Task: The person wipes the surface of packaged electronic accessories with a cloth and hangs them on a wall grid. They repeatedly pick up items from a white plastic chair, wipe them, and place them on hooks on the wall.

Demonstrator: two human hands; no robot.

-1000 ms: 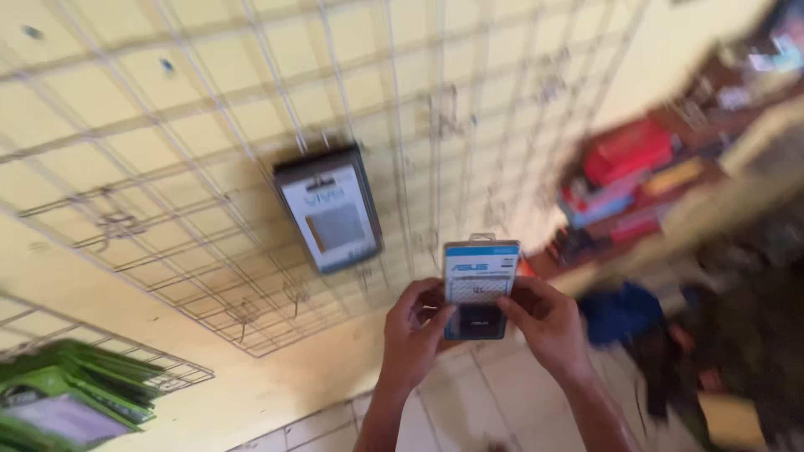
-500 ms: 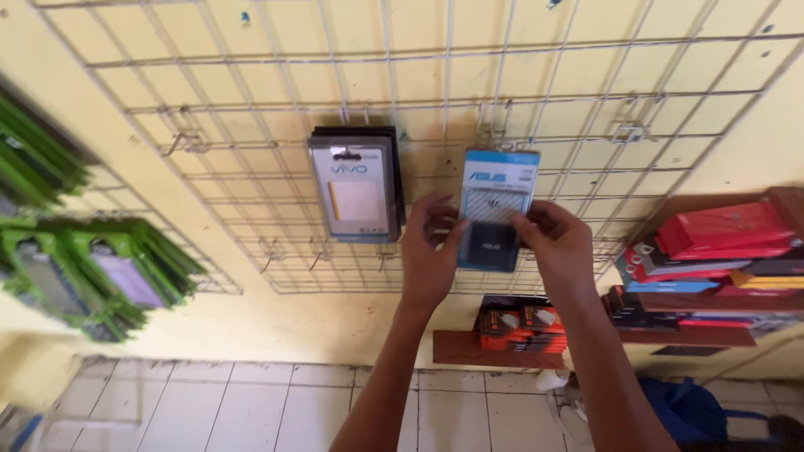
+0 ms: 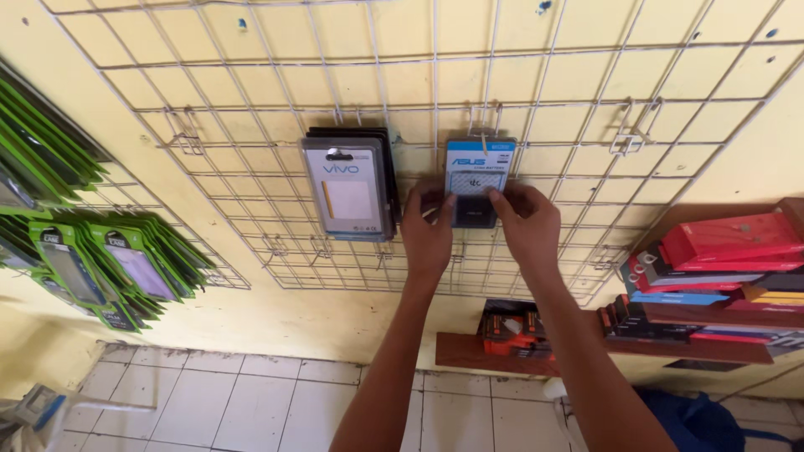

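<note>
Both my hands hold one flat blue-and-black blister pack up against a white wire grid rack on the yellow wall. My left hand pinches its lower left edge and my right hand its lower right edge. The pack's top sits at a wire hook on the grid. Just to the left, a stack of grey-and-black packs hangs from another hook.
Empty hooks stick out of the grid at right and left. Green packs hang in rows on a second grid at far left. A wooden shelf at lower right carries red, blue and black boxes. White floor tiles lie below.
My hands have lifted the blue pack up and to the right of the grey stack, bringing its top to a hook on the grid. My view has swung to face the wall squarely.
</note>
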